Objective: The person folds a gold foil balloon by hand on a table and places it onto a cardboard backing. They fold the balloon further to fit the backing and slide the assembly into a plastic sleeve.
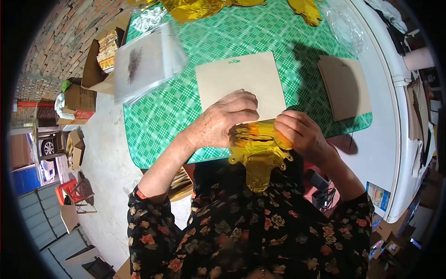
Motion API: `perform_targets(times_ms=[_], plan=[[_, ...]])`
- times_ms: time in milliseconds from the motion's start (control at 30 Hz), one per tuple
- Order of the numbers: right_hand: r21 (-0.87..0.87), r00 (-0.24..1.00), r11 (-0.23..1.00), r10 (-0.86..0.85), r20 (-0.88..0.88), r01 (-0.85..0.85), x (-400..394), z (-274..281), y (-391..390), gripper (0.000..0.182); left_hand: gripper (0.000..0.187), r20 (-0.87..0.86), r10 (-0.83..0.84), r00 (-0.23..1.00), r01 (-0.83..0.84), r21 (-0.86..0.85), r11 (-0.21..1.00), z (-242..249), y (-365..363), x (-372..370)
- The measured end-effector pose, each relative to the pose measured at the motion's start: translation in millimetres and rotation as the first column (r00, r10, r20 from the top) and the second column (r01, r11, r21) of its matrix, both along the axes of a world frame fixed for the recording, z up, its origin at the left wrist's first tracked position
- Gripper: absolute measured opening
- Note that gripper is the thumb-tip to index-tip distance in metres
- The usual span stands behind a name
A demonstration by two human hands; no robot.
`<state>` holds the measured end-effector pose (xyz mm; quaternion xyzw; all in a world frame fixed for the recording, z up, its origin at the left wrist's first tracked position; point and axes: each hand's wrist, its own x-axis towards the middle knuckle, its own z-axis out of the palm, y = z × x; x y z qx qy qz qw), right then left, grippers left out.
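Observation:
A flat, shiny gold foil balloon (258,160) hangs over the table's front edge, its upper part folded in layers. My left hand (222,118) is closed with curled fingers on the balloon's left upper side, knuckles over the beige card. My right hand (299,132) grips the folded foil from the right, fingers wrapped over it. Both thumbs are largely hidden. Just beyond the hands lies a beige card (239,76) with a small green print and cut-out near its top edge; its lower edge is partly covered by the hands and foil.
A green checked cloth covers the table (158,135). Clear plastic bags (148,63) lie at left, white coiled pieces (149,18) behind them. More gold foil (195,10) is at the back, a stack of beige cards (344,88) at right. An open carton (95,65) stands beyond the left edge.

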<state>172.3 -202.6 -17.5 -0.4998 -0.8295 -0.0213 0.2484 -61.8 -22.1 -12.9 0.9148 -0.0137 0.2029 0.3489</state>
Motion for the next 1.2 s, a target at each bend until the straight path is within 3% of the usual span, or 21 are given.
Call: perform_targets(times_ms=[167,300,567,700,833,933,1200], plan=[[0.051,0.998,0.997,0.05,0.023,-0.051,0,-8,0,0.037,0.046,0.07,-0.037,0.997,0.039,-0.034,0.999,4,0,2],[0.083,0.997,0.995,0.043,0.057,-0.048,-4,-5,0,0.031,0.05,0.012,-0.046,0.999,0.046,-0.013,0.999,-1,4,-2],[0.043,0.996,0.998,0.041,0.077,-0.045,-6,0,0,0.029,0.052,-0.112,0.239,0.965,-0.229,0.095,0.969,10,-18,-35],[0.057,0.996,0.997,0.055,0.064,-0.059,-6,0,2,0.026,0.052,-0.112,0.294,0.949,-0.275,0.155,0.949,6,-30,-42],[0.084,0.998,0.994,0.063,0.031,-0.065,-9,4,7,0.024,0.081,-0.228,0.282,0.932,-0.248,0.167,0.954,13,-31,-47],[0.078,0.998,0.995,0.058,0.011,-0.059,-9,3,7,0.023,0.096,-0.226,0.382,0.896,-0.374,0.078,0.924,16,-31,-63],[0.089,0.997,0.993,0.07,0.032,-0.072,-10,6,10,0.02,0.093,-0.31,0.45,0.837,-0.409,0.192,0.892,18,-32,-71]])
